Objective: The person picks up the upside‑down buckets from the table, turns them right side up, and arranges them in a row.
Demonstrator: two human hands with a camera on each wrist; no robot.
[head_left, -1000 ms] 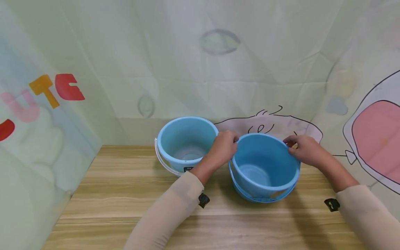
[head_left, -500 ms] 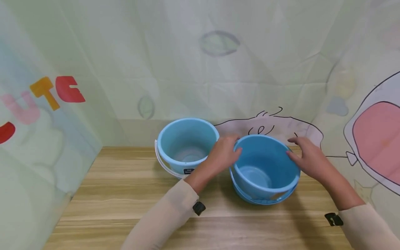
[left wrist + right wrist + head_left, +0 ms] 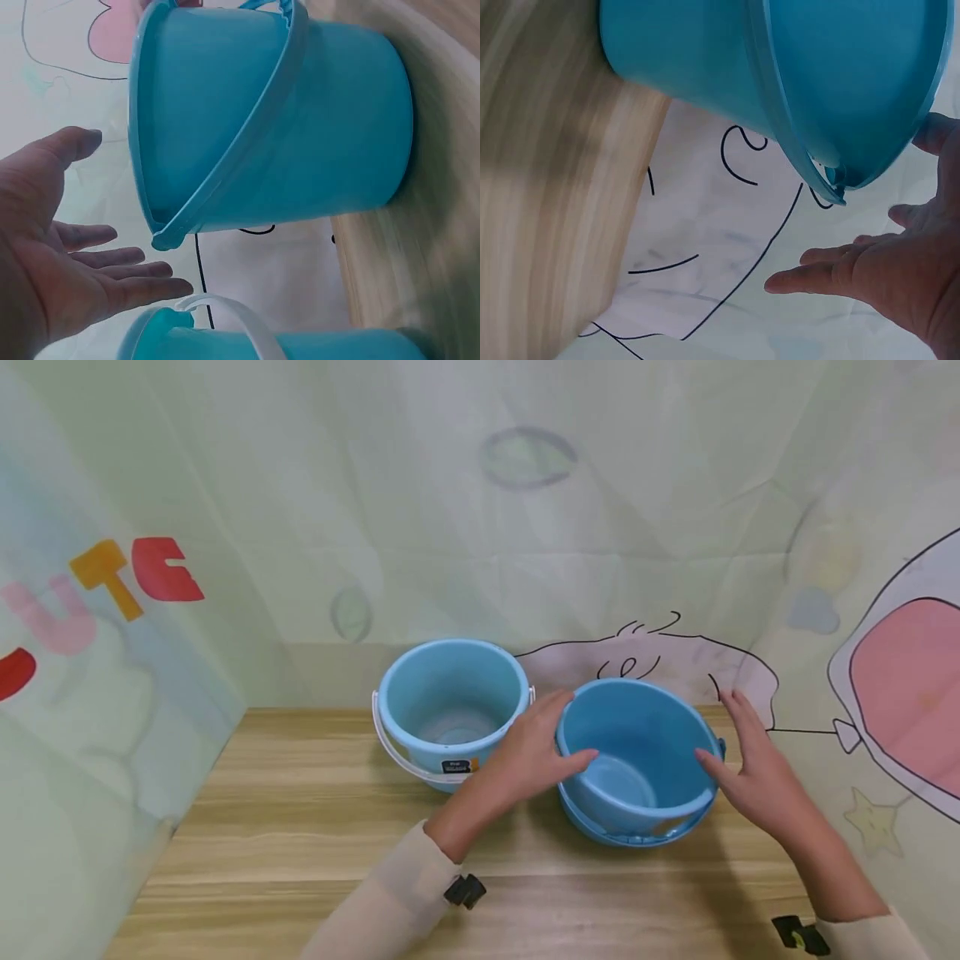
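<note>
Two blue plastic buckets stand side by side on the table. My left hand is at the left rim of the right bucket, in the gap between the buckets, thumb stretched over the opening. On the other side of that bucket is my right hand, fingers spread, thumb tip overlapping the rim in the head view. In the left wrist view the left hand is apart from the bucket wall. The bucket's blue handle hangs down at its front. The paler left bucket has a white handle and a dark label.
The wood-grain table runs back to a pale printed cloth hanging behind it. Similar cloth covers the left and right sides. Black straps show at both cuffs.
Both hands have let go of the right bucket's rim and opened, with fingers spreading. They have drawn slightly back towards me. The buckets have stayed where they were.
</note>
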